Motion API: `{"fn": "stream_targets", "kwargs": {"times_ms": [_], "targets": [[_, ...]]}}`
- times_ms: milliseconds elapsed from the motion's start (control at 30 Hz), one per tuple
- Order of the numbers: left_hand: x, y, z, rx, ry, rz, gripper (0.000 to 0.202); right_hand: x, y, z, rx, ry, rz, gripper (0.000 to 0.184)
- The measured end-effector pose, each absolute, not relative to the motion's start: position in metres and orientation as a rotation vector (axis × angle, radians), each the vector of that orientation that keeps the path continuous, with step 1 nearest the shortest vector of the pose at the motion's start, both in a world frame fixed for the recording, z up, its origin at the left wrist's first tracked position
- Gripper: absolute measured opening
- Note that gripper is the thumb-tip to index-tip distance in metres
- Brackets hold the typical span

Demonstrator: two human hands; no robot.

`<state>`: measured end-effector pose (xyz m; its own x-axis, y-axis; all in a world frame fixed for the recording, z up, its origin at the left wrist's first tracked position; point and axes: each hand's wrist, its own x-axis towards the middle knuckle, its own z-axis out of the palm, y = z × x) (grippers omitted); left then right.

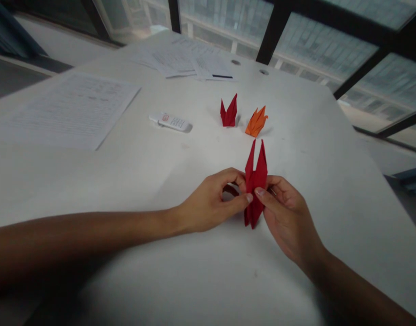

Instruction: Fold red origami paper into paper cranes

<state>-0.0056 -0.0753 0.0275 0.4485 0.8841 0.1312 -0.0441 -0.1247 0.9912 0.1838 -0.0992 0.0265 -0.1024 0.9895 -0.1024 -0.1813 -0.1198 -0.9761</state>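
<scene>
A dark red folded paper piece (256, 174) with two upright points is held just above the white table (181, 280). My left hand (211, 203) pinches its left side between thumb and fingers. My right hand (284, 213) pinches its right side, thumb on the front. Both hands are closed on the paper near its middle. Beyond them a finished red folded paper figure (229, 112) stands on the table. Just to its right lies an orange folded paper figure (257, 122).
A small white tube with a red label (170, 122) lies left of the paper figures. A printed sheet (72, 108) lies at the left, and more printed papers (184, 59) at the far edge. Windows with dark frames (272, 31) run behind the table.
</scene>
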Motion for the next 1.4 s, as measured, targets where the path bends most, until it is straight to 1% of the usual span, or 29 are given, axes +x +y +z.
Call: {"fn": "stream_targets", "kwargs": {"times_ms": [133,233,300,433,500,633,833,933,1000,1267,1400], "targets": [[-0.008,-0.071,0.028,1.514,0.856,1.054,0.012,0.184,-0.096,0.028,-1.136,-1.108,1.421,0.006],[-0.009,-0.069,0.028,1.517,0.882,1.087,0.013,0.185,-0.093,0.029,-1.150,-1.159,1.413,0.009],[-0.009,-0.070,0.027,1.480,0.874,1.101,0.017,0.186,-0.093,0.029,-1.159,-1.176,1.408,0.010],[-0.006,-0.073,0.022,1.362,0.838,1.106,0.037,0.187,-0.093,0.027,-1.156,-1.167,1.414,0.010],[-0.006,-0.073,0.020,1.323,0.820,1.080,0.042,0.187,-0.093,0.026,-1.147,-1.164,1.404,0.009],[-0.005,-0.072,0.020,1.197,0.799,1.053,0.047,0.187,-0.092,0.025,-1.127,-1.162,1.395,0.009],[-0.004,-0.070,0.018,1.179,0.857,1.003,0.039,0.189,-0.092,0.023,-1.139,-1.158,1.395,0.008],[-0.003,-0.070,0.018,1.050,0.833,1.011,0.050,0.189,-0.092,0.021,-1.140,-1.177,1.390,0.009],[-0.003,-0.070,0.018,0.994,0.840,0.988,0.053,0.189,-0.092,0.020,-1.148,-1.193,1.381,0.009],[-0.006,-0.071,0.015,1.191,0.853,0.943,0.030,0.189,-0.091,0.019,-1.161,-1.199,1.371,0.012],[-0.007,-0.073,0.016,1.240,0.851,0.898,0.028,0.187,-0.091,0.021,-1.138,-1.163,1.416,0.011]]}}
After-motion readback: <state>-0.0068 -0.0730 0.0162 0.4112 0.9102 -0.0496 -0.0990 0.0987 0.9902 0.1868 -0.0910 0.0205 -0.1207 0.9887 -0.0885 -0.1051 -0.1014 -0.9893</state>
